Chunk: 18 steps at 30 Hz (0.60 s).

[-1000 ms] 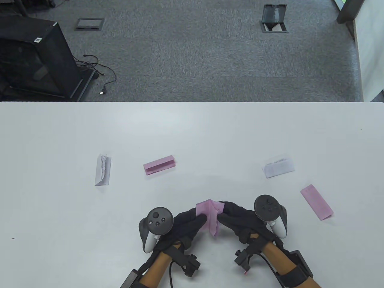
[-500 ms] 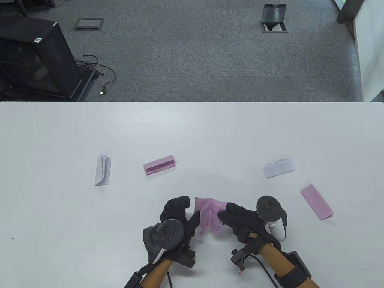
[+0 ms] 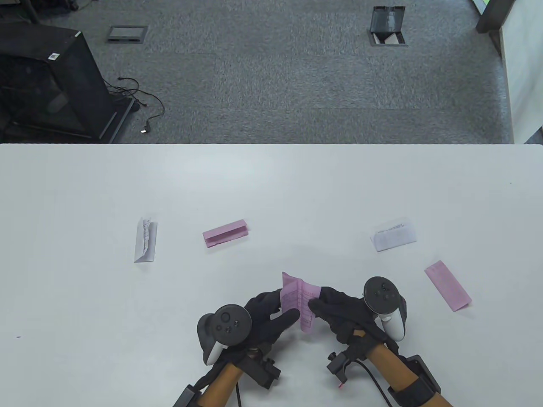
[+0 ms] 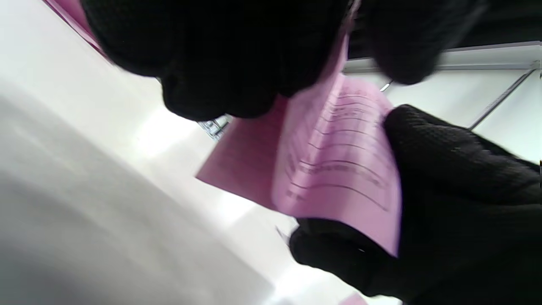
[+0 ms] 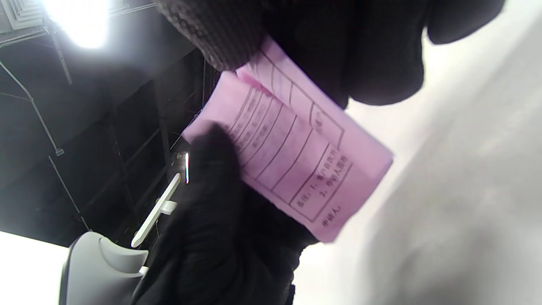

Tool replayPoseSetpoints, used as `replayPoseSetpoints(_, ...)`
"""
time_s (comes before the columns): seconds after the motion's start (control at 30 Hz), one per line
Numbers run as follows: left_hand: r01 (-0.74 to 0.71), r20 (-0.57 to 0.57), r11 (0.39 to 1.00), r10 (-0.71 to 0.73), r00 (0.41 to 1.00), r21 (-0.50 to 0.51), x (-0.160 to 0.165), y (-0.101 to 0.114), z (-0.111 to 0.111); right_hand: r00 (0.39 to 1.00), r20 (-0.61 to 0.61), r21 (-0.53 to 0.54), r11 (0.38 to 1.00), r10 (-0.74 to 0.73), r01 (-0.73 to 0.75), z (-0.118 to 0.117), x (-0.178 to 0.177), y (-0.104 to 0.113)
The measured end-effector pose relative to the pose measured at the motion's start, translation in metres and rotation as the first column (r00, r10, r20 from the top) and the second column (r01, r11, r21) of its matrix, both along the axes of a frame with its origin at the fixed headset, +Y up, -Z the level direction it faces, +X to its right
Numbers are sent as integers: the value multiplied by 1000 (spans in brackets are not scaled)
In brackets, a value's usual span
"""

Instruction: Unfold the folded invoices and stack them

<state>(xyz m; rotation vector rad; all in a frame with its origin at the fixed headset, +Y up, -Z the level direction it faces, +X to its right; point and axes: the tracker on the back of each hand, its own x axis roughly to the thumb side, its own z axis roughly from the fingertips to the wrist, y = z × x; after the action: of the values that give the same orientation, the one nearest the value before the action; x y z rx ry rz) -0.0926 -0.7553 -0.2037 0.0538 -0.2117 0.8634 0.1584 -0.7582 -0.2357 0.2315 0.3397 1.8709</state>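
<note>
Since 0.5 s ago my left hand has dropped back & rolled over, tracker now facing up again, fingers back on the pink invoice. Right hand has barely moved. Both hands pinch the same sheet, close together near the table's near edge, w/ the paper between them & lifted off the surface. Left pinches the left flap, right pinches the right side. Sheet is partly opened: creases still stand up, printed grid lines show on the inner face in both wrist views.

Rest of the folded invoices lie flat & untouched, well apart from my hands: a white one far left, a pink one left of centre, a white one right of centre, another pink one just right of my right hand's tracker. No stack visible yet.

Beyond the table: grey carpet, a black cabinet at left w/ a loose cable beside it.
</note>
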Motion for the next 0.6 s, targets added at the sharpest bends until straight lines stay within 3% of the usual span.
replayPoseSetpoints(0.13,-106,-43,993,103,994,-57,-11,-3,-4,990,81,41,992,117,-120,-9,20,7)
replayPoseSetpoints(0.23,-106,-94,988,95,991,-117,-22,-6,-9,957,155,69,964,245,-258,-14,41,9)
replayPoseSetpoints(0.4,39,-62,982,-51,997,-186,-17,-8,-14,918,142,88,919,369,-383,-17,56,5)
replayPoseSetpoints(0.53,224,-64,959,-238,969,-174,-6,-6,-16,824,144,112,818,548,-564,-16,51,3)
replayPoseSetpoints(0.6,345,-41,917,-360,932,-200,1,-8,-18,742,144,129,731,655,-670,-15,44,-1)
